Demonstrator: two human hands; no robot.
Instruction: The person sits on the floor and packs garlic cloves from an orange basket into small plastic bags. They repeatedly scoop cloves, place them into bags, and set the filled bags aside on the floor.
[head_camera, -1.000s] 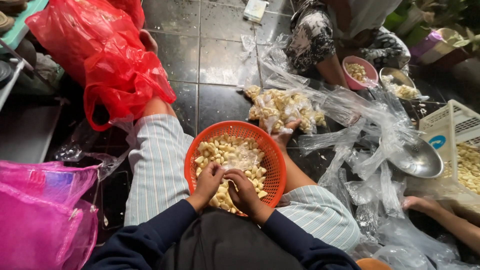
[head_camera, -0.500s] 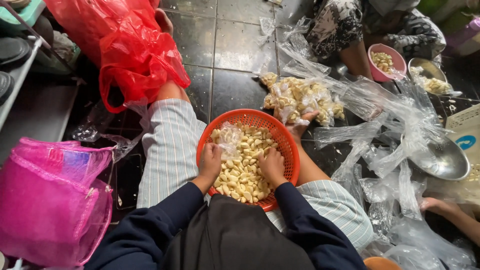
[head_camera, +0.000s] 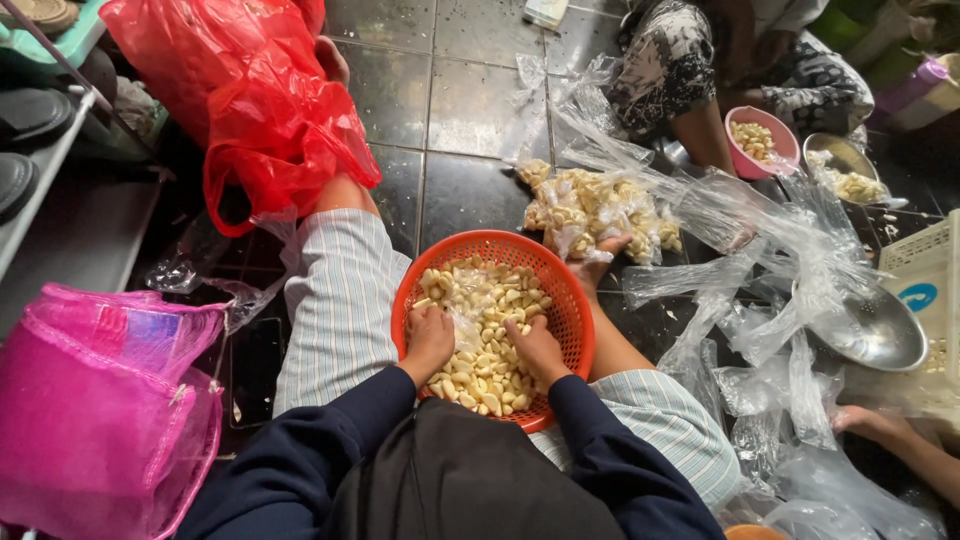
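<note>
An orange mesh basket (head_camera: 568, 300) full of peeled garlic cloves (head_camera: 488, 300) rests between my legs on the dark tiled floor. Both hands are down in the cloves. My left hand (head_camera: 428, 340) and my right hand (head_camera: 538, 348) grip the two sides of a small clear plastic bag (head_camera: 467, 328) that lies among the cloves. Dark blue sleeves cover both my arms.
A pile of small filled garlic bags (head_camera: 590, 208) lies beyond the basket amid loose clear plastic (head_camera: 760, 300). A red plastic bag (head_camera: 250, 100) sits far left, a pink mesh sack (head_camera: 100, 410) near left. Another person (head_camera: 700, 70) sits opposite by a pink bowl (head_camera: 762, 140); a metal bowl (head_camera: 875, 330) is right.
My hands went from close together in the cloves to apart, and now hold a small clear bag between them. The view shifted slightly.
</note>
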